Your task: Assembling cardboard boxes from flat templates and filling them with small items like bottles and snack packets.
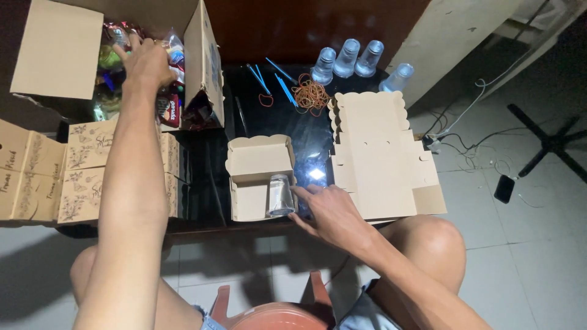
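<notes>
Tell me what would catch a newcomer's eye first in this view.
The left hand reaches into the large open cardboard carton of snack packets at the far left. Nearer, the right hand touches a clear plastic cup lying in the small open brown paperboard box on the dark table. A flat unfolded scalloped-edge box blank lies to its right.

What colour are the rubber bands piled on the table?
The rubber bands are orange-brown, clearest in the head view.

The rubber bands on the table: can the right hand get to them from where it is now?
Probably yes: the right hand is free, and only bare dark table lies between it and the rubber bands.
</notes>
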